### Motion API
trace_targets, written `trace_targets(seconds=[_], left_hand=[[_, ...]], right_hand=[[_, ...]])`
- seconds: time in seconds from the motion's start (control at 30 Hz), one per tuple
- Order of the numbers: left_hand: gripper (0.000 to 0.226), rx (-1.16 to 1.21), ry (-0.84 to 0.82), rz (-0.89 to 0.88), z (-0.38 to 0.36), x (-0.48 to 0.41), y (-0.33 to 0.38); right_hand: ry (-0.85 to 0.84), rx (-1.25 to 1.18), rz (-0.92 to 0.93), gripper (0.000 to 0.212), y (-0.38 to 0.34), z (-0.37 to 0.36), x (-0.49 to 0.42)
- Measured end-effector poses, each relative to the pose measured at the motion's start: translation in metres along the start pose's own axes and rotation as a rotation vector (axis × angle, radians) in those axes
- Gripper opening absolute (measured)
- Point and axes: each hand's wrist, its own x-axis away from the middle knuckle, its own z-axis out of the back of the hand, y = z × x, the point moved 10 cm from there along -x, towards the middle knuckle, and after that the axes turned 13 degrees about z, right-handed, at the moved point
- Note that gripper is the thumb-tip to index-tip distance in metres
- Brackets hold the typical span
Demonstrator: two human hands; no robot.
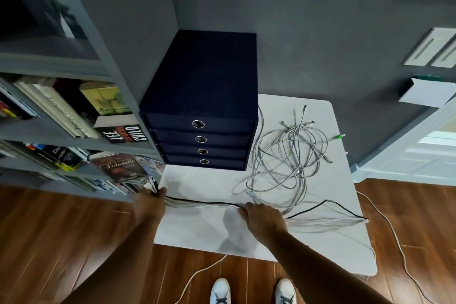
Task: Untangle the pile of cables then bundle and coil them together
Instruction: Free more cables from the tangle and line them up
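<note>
Hands grip one straightened bundle (204, 203): left hand (151, 201) clutching ends at table's left edge, right hand (262, 217) curled round it mid-table. Bundle runs on to right edge. Tangled grey cables (288, 153) lie far right, beside navy drawer box (204, 106). White table (197, 232), bare strip along near edge. Bookshelf (61, 118) close left; wood floor (49, 229) near, stray cable (397, 237) trailing right.

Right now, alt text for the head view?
Two hands hold a cable bundle stretched along a white table: left hand grips its ends at the table's left edge, right hand holds it midway. Behind lies a tangled pile of grey cables beside a navy four-drawer box.
</note>
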Motion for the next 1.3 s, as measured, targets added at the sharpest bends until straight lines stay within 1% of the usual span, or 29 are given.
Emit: trace_targets(seconds=[0.07, 0.13, 0.2, 0.23, 0.3, 0.37, 0.4, 0.43, 0.5, 0.53, 0.57, 0.6, 0.63, 0.67, 0.7, 0.77, 0.83, 0.93, 1.03, 1.1, 1.13, 1.2, 1.27, 1.3], left_hand=[[0.043, -0.016, 0.019, 0.083, 0.002, -0.005, -0.011], [0.046, -0.030, 0.022, 0.121, 0.002, -0.010, -0.017], [0.050, -0.071, 0.032, 0.143, 0.001, -0.012, -0.020], [0.055, -0.083, 0.041, 0.150, 0.001, -0.013, -0.022], [0.073, -0.103, 0.075, 0.193, 0.002, -0.014, -0.029], [0.091, -0.148, 0.158, 0.200, 0.008, -0.009, -0.031], [0.094, -0.183, 0.216, 0.144, 0.011, -0.005, -0.026], [0.093, -0.228, 0.275, 0.044, 0.013, 0.002, -0.015], [0.077, -0.292, 0.345, -0.228, 0.007, 0.021, 0.014], [0.063, -0.281, 0.328, -0.398, -0.004, 0.035, 0.030], [0.047, -0.246, 0.257, -0.572, -0.019, 0.052, 0.044], [0.033, -0.212, 0.135, -0.733, -0.039, 0.070, 0.055], [0.026, -0.205, -0.013, -0.857, -0.059, 0.090, 0.064], [0.026, -0.226, -0.147, -0.955, -0.081, 0.109, 0.069], [0.029, -0.272, -0.246, -1.029, -0.099, 0.128, 0.071], [0.034, -0.347, -0.317, -1.134, -0.125, 0.156, 0.073], [0.037, -0.364, -0.310, -1.151, -0.138, 0.168, 0.075], [0.041, -0.420, -0.325, -1.071, -0.146, 0.168, 0.078], [0.033, -0.434, -0.417, -1.025, -0.152, 0.166, 0.077], [0.029, -0.437, -0.460, -0.999, -0.154, 0.163, 0.076], [0.029, -0.449, -0.488, -0.982, -0.156, 0.161, 0.075], [0.034, -0.439, -0.545, -0.934, -0.156, 0.152, 0.073], [0.048, -0.412, -0.560, -0.911, -0.151, 0.146, 0.075], [0.053, -0.396, -0.558, -0.905, -0.149, 0.145, 0.076]], right_hand=[[0.012, -0.037, 0.030, 0.043, -0.004, -0.002, 0.000], [0.016, -0.061, 0.054, 0.035, -0.006, -0.005, 0.004], [-0.002, -0.049, 0.070, 0.033, -0.006, -0.008, 0.006], [-0.010, -0.042, 0.070, 0.033, -0.006, -0.009, 0.007], [-0.016, -0.030, 0.073, 0.033, -0.006, -0.009, 0.006], [-0.009, -0.030, 0.089, 0.033, -0.007, -0.008, 0.006], [0.000, -0.039, 0.097, 0.033, -0.007, -0.007, 0.006], [0.015, -0.047, 0.103, 0.032, -0.007, -0.006, 0.007], [0.041, -0.060, 0.111, 0.033, -0.007, -0.005, 0.009], [0.049, -0.065, 0.114, 0.033, -0.007, -0.005, 0.009], [0.056, -0.070, 0.118, 0.033, -0.007, -0.006, 0.008], [0.061, -0.079, 0.120, 0.033, -0.006, -0.006, 0.008], [0.068, -0.092, 0.121, 0.033, -0.005, -0.007, 0.008], [0.074, -0.111, 0.120, 0.033, -0.004, -0.007, 0.008], [0.080, -0.135, 0.119, 0.032, -0.003, -0.008, 0.007], [0.066, -0.193, 0.089, 0.033, -0.001, -0.010, 0.006], [0.044, -0.236, 0.055, 0.033, 0.003, -0.014, 0.005], [0.015, -0.257, 0.031, 0.029, 0.006, -0.017, 0.006], [0.013, -0.265, 0.042, 0.026, 0.003, -0.015, 0.009], [-0.006, -0.242, 0.069, 0.029, 0.001, -0.013, 0.013], [-0.030, -0.213, 0.074, 0.032, 0.002, -0.012, 0.016], [-0.022, -0.101, 0.101, 0.036, 0.009, -0.006, 0.023], [0.017, 0.017, 0.146, 0.026, 0.018, 0.007, 0.029], [0.038, 0.088, 0.164, 0.024, 0.023, 0.012, 0.032]])
